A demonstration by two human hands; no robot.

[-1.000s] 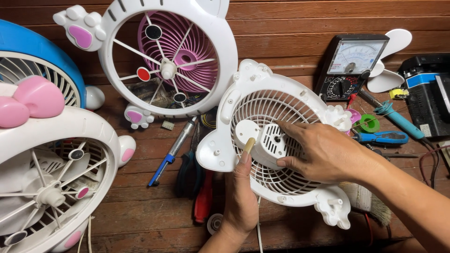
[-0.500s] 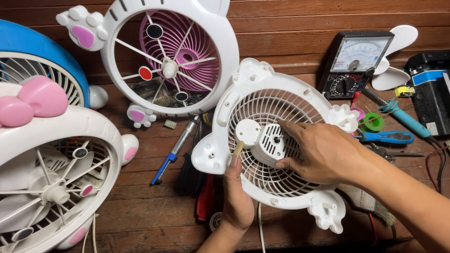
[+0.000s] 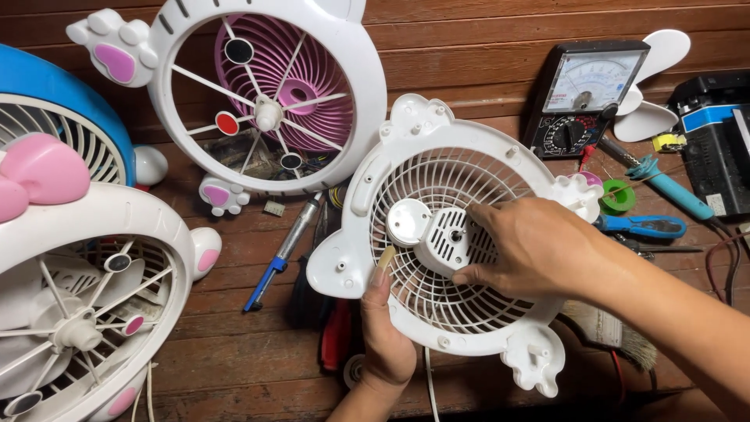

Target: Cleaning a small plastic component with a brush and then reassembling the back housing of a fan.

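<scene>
A white round fan grille shell [image 3: 406, 160] with small paw-shaped feet is tilted up over the wooden table. My left hand [image 3: 387, 336] grips its lower left rim, thumb lying up across the grille. My right hand [image 3: 539, 248] rests on the grille from the right, its fingers around the white vented motor housing [image 3: 441, 238] at the centre. A small round white disc sits just left of that housing.
A white and pink fan front [image 3: 266, 94] lies at the back, two more fans [image 3: 78, 297] at the left. An analog multimeter [image 3: 586, 94], blue-handled tools [image 3: 648, 227], a black box [image 3: 715, 141], a white fan blade and a desoldering pump [image 3: 285, 250] surround the work.
The grille shell has shifted slightly left and tilted, with both hands still on it. The view has moved a little downward.
</scene>
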